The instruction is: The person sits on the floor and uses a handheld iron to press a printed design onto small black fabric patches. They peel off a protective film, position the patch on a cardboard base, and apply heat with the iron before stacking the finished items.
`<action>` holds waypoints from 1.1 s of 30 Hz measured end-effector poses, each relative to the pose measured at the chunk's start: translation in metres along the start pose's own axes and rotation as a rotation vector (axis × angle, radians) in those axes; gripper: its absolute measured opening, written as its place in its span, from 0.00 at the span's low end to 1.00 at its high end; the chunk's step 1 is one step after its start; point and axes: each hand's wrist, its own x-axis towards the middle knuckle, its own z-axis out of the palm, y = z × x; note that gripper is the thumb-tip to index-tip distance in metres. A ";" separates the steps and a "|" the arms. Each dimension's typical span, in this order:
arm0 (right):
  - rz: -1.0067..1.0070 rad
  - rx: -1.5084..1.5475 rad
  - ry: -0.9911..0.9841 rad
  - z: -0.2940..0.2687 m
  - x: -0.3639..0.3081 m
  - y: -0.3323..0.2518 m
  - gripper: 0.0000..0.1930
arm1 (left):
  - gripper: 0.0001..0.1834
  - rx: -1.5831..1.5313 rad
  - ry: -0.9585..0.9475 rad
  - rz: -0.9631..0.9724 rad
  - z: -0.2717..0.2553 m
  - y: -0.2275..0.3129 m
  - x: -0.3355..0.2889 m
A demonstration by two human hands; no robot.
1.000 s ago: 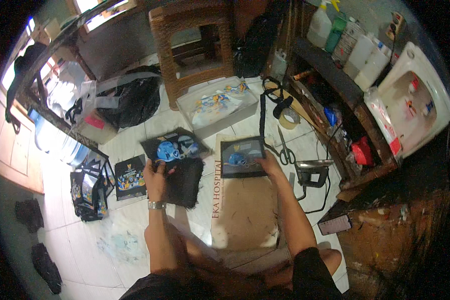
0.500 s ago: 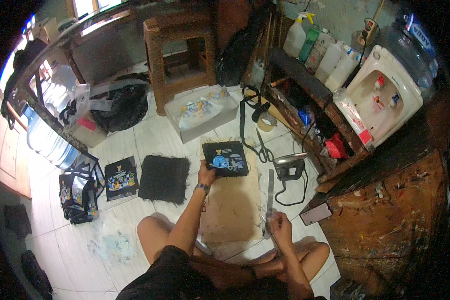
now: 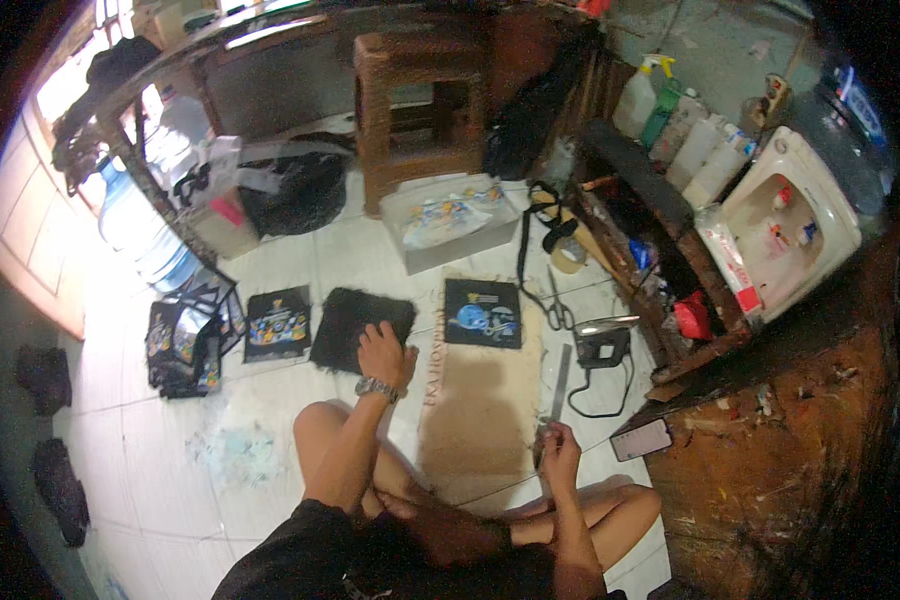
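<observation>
My left hand (image 3: 385, 360) rests on the near right part of a plain black cloth square (image 3: 355, 318) with frayed edges, its fingers spread. To its right, a black cloth piece with a blue print (image 3: 482, 314) lies flat at the far end of a tan board (image 3: 480, 430). My right hand (image 3: 561, 452) is closed above the floor, right of the board, by the near end of a metal ruler (image 3: 562, 378). Something thin shows at its fingers; I cannot make out what. Left of the plain square lies another printed black piece (image 3: 277, 325).
A pile of printed black pouches (image 3: 182, 345) lies at the left. Beyond the board stand a white box (image 3: 450, 255) and a brown stool (image 3: 420, 130). Scissors (image 3: 558, 302), a tape roll (image 3: 568, 256), a corded iron (image 3: 602, 345) and a phone (image 3: 641, 440) lie to the right.
My left hand has let go of the blue-printed piece on the board and moved left onto the plain black square. My right hand stays by the ruler. The whole view has shifted.
</observation>
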 end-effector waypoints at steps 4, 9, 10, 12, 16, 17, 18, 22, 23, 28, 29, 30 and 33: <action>-0.090 0.107 -0.149 0.054 0.009 -0.011 0.18 | 0.20 0.176 0.026 0.171 0.066 -0.123 0.010; -0.291 0.071 -0.134 0.063 0.007 0.018 0.12 | 0.20 0.039 -0.136 0.109 0.062 -0.095 0.003; -0.310 0.089 -0.141 0.066 0.007 0.016 0.12 | 0.20 0.035 -0.142 0.096 0.057 -0.097 0.006; -0.312 0.111 -0.179 0.075 0.006 0.012 0.12 | 0.19 0.041 -0.143 0.081 0.049 -0.099 0.009; -0.191 0.213 -0.350 0.112 0.009 -0.040 0.11 | 0.19 0.034 -0.140 0.075 0.035 -0.074 -0.002; -0.149 0.266 -0.406 0.124 0.012 -0.056 0.11 | 0.19 0.030 -0.138 0.078 0.028 -0.069 -0.008; -0.176 0.261 -0.416 0.137 0.019 -0.064 0.11 | 0.19 0.019 -0.133 0.089 0.018 -0.058 -0.012; -0.230 0.294 -0.443 0.214 0.060 -0.066 0.16 | 0.19 -0.109 0.021 0.038 0.012 -0.063 -0.003; -0.172 0.379 -0.496 0.229 0.069 -0.076 0.18 | 0.18 -0.147 0.055 0.017 0.014 -0.072 0.003; 0.421 0.861 -0.903 0.286 0.095 -0.161 0.35 | 0.12 -0.067 0.082 0.045 -0.012 -0.097 -0.010; 0.432 0.715 -0.753 0.308 0.095 -0.176 0.35 | 0.11 -0.054 0.077 0.071 -0.024 -0.096 -0.018; 0.441 0.564 -0.609 0.327 0.097 -0.180 0.35 | 0.10 -0.042 0.078 0.093 -0.031 -0.090 -0.024; 0.119 0.021 -0.325 0.338 0.163 -0.093 0.35 | 0.18 -0.789 -0.487 -0.327 -0.026 -0.035 -0.039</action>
